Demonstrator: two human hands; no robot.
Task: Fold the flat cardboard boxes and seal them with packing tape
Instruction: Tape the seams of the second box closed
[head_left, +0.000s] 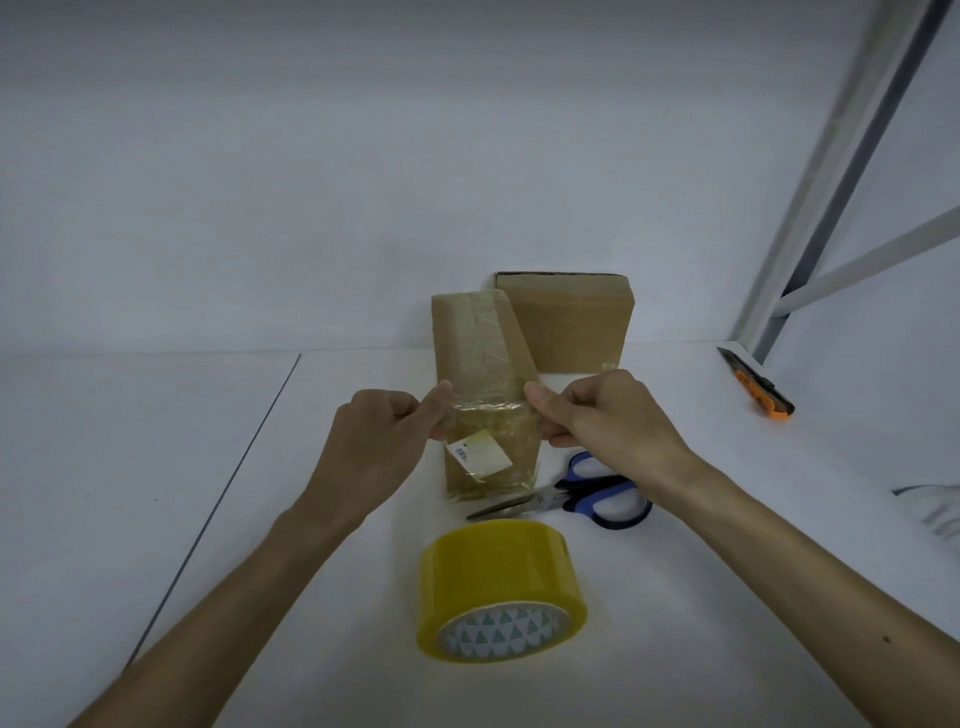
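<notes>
A folded brown cardboard box (480, 343) lies on the white table, its top seam covered with clear tape and a small white label near its front end. A cut strip of clear packing tape (488, 415) is stretched across the box between my hands. My left hand (384, 441) pinches the strip's left end and my right hand (597, 415) pinches its right end. The yellow tape roll (501, 587) stands on the table in front of the box. A second cardboard box (571, 322) leans against the back wall behind it.
Blue-handled scissors (587, 493) lie just right of the box, under my right wrist. An orange and black utility knife (761, 387) rests at the far right by a white metal frame (810, 218). A seam in the table (234, 483) runs along the left.
</notes>
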